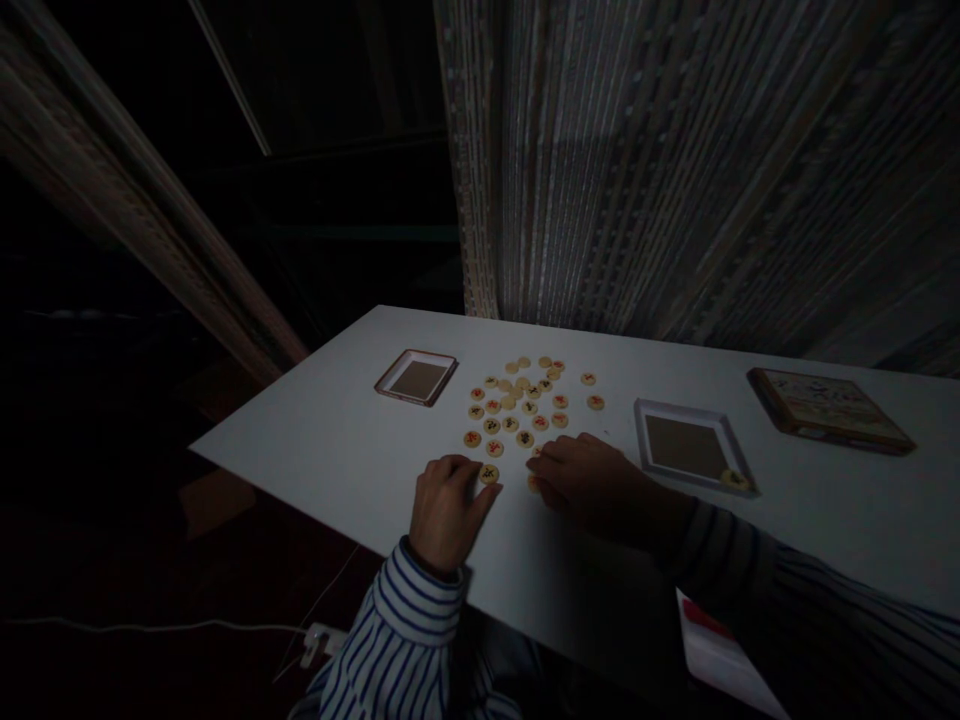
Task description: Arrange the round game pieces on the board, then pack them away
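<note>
Round wooden Chinese chess pieces, marked in red or black, lie in a loose group on a white table (pixel 337 430); a few in the group show no mark. My left hand (pixel 446 510) has its thumb and forefinger on either side of a black-marked Chinese chess piece (pixel 489 474) at the near edge of the group. To its right, my right hand (pixel 585 480) is curled low over the table. Its fingertips partly cover a red-marked Chinese chess piece (pixel 536 452), and its thumb is at another piece (pixel 533 483), mostly hidden.
An open shallow box tray (pixel 387 375) stands at the left. Right of the pieces is a second tray (pixel 641 430), with one chess piece (pixel 734 479) in its near right corner. A box with a printed lid (pixel 832 405) lies farther right. String curtains (pixel 555 200) hang behind the table.
</note>
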A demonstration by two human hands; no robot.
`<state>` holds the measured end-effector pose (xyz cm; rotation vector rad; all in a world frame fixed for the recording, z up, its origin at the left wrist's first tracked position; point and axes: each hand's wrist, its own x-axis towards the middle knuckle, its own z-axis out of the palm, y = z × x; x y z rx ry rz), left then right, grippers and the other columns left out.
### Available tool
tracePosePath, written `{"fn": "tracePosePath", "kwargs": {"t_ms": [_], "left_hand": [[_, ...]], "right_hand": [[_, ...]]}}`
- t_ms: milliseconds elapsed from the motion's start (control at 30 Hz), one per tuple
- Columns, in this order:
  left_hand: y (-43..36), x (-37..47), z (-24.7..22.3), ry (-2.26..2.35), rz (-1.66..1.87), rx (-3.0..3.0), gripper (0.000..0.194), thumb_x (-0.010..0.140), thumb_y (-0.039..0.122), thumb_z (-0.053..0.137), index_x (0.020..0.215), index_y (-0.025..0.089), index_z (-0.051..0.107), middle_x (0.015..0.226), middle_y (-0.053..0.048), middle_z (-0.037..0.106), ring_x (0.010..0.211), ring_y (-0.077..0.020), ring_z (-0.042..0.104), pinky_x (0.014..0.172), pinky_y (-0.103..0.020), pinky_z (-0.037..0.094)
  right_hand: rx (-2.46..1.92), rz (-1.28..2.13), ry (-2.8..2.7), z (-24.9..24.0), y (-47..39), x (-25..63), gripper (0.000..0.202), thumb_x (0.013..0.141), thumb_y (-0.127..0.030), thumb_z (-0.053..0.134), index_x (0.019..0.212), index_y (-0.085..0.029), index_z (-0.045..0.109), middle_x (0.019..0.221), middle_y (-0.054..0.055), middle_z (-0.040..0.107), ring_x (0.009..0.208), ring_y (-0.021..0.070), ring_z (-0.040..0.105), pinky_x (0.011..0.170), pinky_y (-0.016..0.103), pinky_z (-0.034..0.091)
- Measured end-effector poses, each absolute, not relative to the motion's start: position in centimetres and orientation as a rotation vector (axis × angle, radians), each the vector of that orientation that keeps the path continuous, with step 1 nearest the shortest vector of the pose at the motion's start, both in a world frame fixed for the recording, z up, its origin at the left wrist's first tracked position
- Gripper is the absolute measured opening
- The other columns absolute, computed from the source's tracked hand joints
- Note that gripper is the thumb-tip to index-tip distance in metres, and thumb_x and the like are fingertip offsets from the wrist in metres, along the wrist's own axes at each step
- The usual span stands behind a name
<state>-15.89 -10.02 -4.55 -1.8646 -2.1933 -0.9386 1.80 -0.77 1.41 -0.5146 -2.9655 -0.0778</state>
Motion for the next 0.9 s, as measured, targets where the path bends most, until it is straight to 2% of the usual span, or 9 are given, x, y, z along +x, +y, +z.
{"fn": "tracePosePath", "kwargs": {"t_ms": [367, 900], "left_hand": [[-10.2, -15.8, -4.4, -2.174, -1.006, -1.917, 0.020, 0.077, 0.030, 0.060, 0.093, 0.019, 0.064, 0.090, -0.006, 0.063, 0.086, -0.0219, 0.056, 0.077, -0.039, 0.046], [-10.6, -15.7, -4.0, -1.932, -1.054, -1.990, 0.022, 0.080, 0.032, 0.056, 0.097, 0.018, 0.061, 0.092, -0.008, 0.066, 0.086, -0.0204, 0.058, 0.075, -0.036, 0.044]], "right_hand": [[-0.507, -0.076, -2.996, 1.2, -0.8, 0.8, 0.021, 0.084, -0.019, 0.041, 0.088, -0.014, 0.060, 0.084, 0.008, 0.061, 0.073, 0.0168, 0.050, 0.062, 0.031, 0.026], [-0.548, 0.044, -2.994, 2.3, -1.1, 2.1, 0.024, 0.089, -0.023, 0.036, 0.089, -0.015, 0.059, 0.086, 0.007, 0.061, 0.074, 0.0160, 0.050, 0.062, 0.030, 0.028]]}}
